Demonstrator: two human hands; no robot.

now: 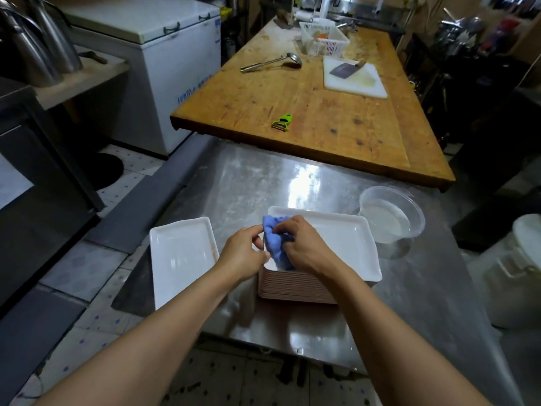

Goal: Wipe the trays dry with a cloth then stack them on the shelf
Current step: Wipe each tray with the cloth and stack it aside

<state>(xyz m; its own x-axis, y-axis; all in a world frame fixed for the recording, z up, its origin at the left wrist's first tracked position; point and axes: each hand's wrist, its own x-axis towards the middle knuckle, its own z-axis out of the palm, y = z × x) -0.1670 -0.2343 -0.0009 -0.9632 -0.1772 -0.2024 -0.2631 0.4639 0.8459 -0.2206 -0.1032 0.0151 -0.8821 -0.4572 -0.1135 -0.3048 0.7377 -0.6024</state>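
My right hand point(304, 247) has its fingers curled over a blue cloth point(276, 244), bunching it against the left end of the top tray point(345, 241). My left hand point(244, 253) pinches the cloth's near edge between thumb and forefinger, so both hands grip the same cloth at that corner. The top tray is white and rectangular, and it lies on a stack point(292, 288) of trays whose pinkish rims show as thin layers beneath my right wrist. Another white tray point(181, 256) lies flat to the left of the stack, apart from it, with its near end reaching over the edge of the steel table point(251, 177) that carries all of this. Just right of the stack, close to the top tray's far corner, stands a clear tub point(392, 215); there seems to be water in it, though the plastic makes that hard to judge. Beyond the steel table a wooden table point(322, 106) runs away from me. On it a green peeler point(282, 122) lies near the front edge, a ladle point(272, 63) lies further back, and a cleaver point(347, 70) rests on a white board point(355, 83). A white basket point(325, 39) stands behind the board. To the left of the wooden table is a white chest freezer point(158, 54).
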